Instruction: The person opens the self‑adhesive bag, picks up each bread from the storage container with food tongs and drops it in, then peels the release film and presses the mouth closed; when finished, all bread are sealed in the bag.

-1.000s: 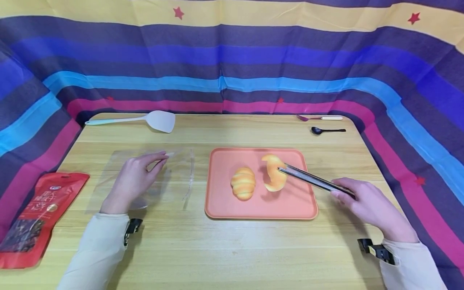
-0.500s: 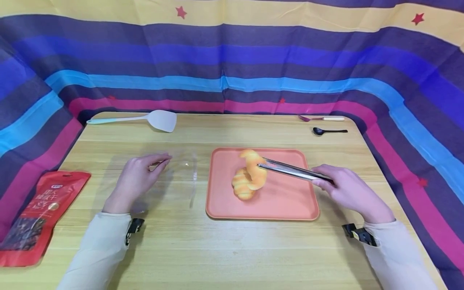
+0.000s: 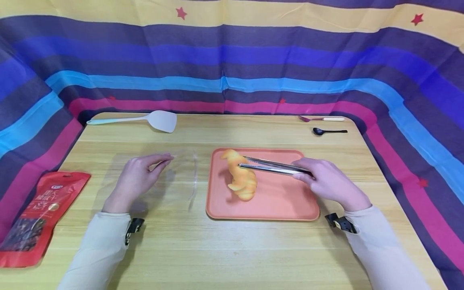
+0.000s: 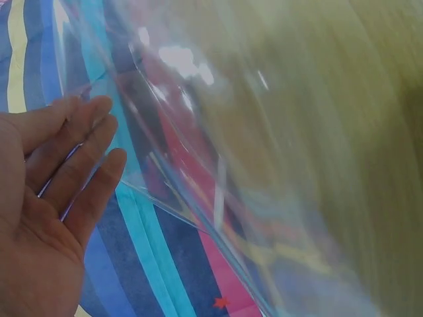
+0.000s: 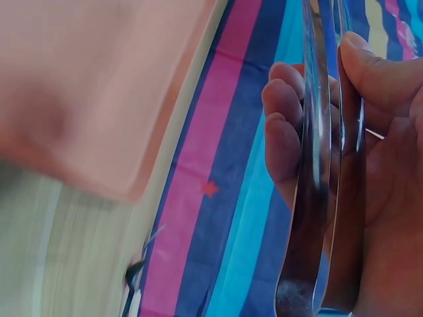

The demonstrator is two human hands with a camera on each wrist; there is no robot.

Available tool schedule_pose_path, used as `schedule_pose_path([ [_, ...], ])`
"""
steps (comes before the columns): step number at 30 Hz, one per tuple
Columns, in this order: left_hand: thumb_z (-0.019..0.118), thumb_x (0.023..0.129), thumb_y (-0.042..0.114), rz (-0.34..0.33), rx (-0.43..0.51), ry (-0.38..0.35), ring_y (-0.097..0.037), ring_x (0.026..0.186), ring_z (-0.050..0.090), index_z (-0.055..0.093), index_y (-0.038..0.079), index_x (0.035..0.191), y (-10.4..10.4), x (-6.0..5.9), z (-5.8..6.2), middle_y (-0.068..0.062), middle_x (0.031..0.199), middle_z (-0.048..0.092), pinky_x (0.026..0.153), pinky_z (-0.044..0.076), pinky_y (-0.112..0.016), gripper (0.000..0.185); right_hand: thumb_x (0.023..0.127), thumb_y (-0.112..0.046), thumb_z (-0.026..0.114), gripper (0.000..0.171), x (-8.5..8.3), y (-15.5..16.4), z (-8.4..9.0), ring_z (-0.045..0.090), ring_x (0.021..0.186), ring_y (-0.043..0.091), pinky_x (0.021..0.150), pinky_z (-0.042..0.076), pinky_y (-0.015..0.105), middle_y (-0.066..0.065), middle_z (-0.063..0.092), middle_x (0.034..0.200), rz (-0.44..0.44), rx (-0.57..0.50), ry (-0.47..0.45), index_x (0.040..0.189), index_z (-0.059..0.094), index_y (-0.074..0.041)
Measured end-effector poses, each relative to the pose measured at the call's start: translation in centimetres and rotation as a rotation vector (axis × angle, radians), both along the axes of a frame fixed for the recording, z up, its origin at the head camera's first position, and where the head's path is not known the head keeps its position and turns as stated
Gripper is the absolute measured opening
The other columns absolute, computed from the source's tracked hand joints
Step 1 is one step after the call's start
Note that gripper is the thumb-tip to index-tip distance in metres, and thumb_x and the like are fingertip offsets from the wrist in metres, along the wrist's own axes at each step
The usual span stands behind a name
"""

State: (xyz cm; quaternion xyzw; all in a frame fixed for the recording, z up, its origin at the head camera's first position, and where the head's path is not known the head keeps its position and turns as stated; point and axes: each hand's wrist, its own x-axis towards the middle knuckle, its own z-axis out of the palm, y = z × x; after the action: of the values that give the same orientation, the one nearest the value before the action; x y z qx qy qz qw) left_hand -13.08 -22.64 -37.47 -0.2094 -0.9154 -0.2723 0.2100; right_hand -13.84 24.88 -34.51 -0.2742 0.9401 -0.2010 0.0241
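Note:
My right hand (image 3: 306, 174) grips metal tongs (image 3: 270, 166), and the tong tips clamp a golden crescent bread (image 3: 233, 163). That bread hangs over the left part of the orange tray (image 3: 286, 203), just above a second bread (image 3: 246, 189) lying on it. In the right wrist view the thumb and fingers of my right hand (image 5: 324, 86) squeeze the tongs (image 5: 317, 198). My left hand (image 3: 164, 159) pinches the edge of a clear plastic bag (image 3: 181, 177), which lies on the table left of the tray. The left wrist view shows my left hand (image 4: 86, 145) with straight fingers against the lifted film (image 4: 218, 165).
A white spatula (image 3: 159, 120) lies at the back left. A fork (image 3: 320, 118) and a black spoon (image 3: 328, 131) sit at the back right. A red snack pouch (image 3: 36, 213) lies at the left edge. Striped cloth (image 3: 232, 60) walls in the wooden table (image 3: 232, 249).
My right hand has carried the tongs and the clamped bread leftward across the tray, until it hangs over the second bread. My left hand has stayed at the bag.

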Motion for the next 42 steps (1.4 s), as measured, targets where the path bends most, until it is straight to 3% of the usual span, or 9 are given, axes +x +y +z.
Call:
schedule_pose_path([
  [8, 0.074, 0.084, -0.005, -0.018, -0.006, -0.009, -0.02, 0.084, 0.07, 0.077, 0.007, 0.105, -0.1, 0.0, -0.1, -0.007, 0.104, 0.073, 0.063, 0.055, -0.038, 0.024, 0.096, -0.018, 0.067, 0.024, -0.8, -2.2, 0.0, 0.054, 0.078, 0.014, 0.072, 0.048, 0.036, -0.003, 0.065, 0.101, 0.071, -0.021, -0.024, 0.119, 0.067, -0.01],
  [18, 0.074, 0.085, -0.004, -0.019, -0.004, -0.037, -0.015, 0.079, 0.067, 0.076, 0.008, 0.107, -0.1, 0.0, -0.1, -0.006, 0.105, 0.073, 0.057, 0.048, -0.029, 0.026, 0.098, -0.02, 0.063, 0.032, -2.1, -5.1, -0.1, 0.062, 0.11, 0.024, 0.095, 0.05, 0.045, 0.007, 0.067, 0.117, 0.153, -0.022, -0.033, 0.124, 0.065, -0.003],
  [22, 0.074, 0.085, -0.003, -0.025, 0.006, -0.039, -0.016, 0.082, 0.068, 0.076, 0.008, 0.107, -0.1, 0.0, -0.1, -0.006, 0.105, 0.073, 0.056, 0.047, -0.024, 0.025, 0.098, -0.023, 0.063, 0.035, -2.3, -6.3, -0.1, 0.061, 0.113, 0.027, 0.095, 0.049, 0.047, 0.009, 0.066, 0.122, 0.158, -0.003, -0.045, 0.127, 0.064, -0.003],
  [25, 0.075, 0.084, -0.003, -0.035, 0.019, -0.039, -0.017, 0.083, 0.069, 0.077, 0.008, 0.107, -0.2, 0.1, -0.1, -0.005, 0.105, 0.073, 0.056, 0.048, -0.022, 0.026, 0.098, -0.025, 0.063, 0.035, -2.4, -7.2, -0.2, 0.062, 0.11, 0.025, 0.093, 0.051, 0.046, 0.007, 0.066, 0.121, 0.17, 0.007, -0.048, 0.126, 0.065, -0.004],
  [31, 0.075, 0.085, -0.002, -0.052, 0.039, -0.053, -0.017, 0.085, 0.069, 0.077, 0.009, 0.107, 0.1, 0.1, -0.1, -0.005, 0.105, 0.073, 0.058, 0.054, -0.034, 0.025, 0.099, -0.022, 0.062, 0.028, -2.5, -8.9, -0.5, 0.064, 0.095, 0.017, 0.085, 0.054, 0.04, 0.003, 0.067, 0.112, 0.207, -0.008, -0.051, 0.121, 0.066, -0.005],
  [35, 0.075, 0.085, 0.0, -0.069, 0.045, -0.065, -0.018, 0.089, 0.07, 0.077, 0.008, 0.106, 0.4, 0.0, -0.2, -0.005, 0.105, 0.073, 0.063, 0.056, -0.04, 0.022, 0.099, -0.021, 0.062, 0.027, -2.5, -10.1, -0.9, 0.064, 0.096, 0.016, 0.086, 0.054, 0.038, 0.003, 0.067, 0.112, 0.224, 0.0, -0.045, 0.12, 0.067, -0.005],
  [42, 0.075, 0.084, -0.002, -0.07, 0.052, -0.063, -0.021, 0.091, 0.07, 0.077, 0.008, 0.106, 0.2, 0.2, -0.1, -0.005, 0.105, 0.073, 0.065, 0.057, -0.041, 0.024, 0.099, -0.024, 0.061, 0.011, -3.0, -12.1, -1.2, 0.051, 0.064, 0.009, 0.059, 0.047, 0.028, -0.008, 0.059, 0.084, 0.249, 0.016, -0.037, 0.101, 0.067, -0.015],
])
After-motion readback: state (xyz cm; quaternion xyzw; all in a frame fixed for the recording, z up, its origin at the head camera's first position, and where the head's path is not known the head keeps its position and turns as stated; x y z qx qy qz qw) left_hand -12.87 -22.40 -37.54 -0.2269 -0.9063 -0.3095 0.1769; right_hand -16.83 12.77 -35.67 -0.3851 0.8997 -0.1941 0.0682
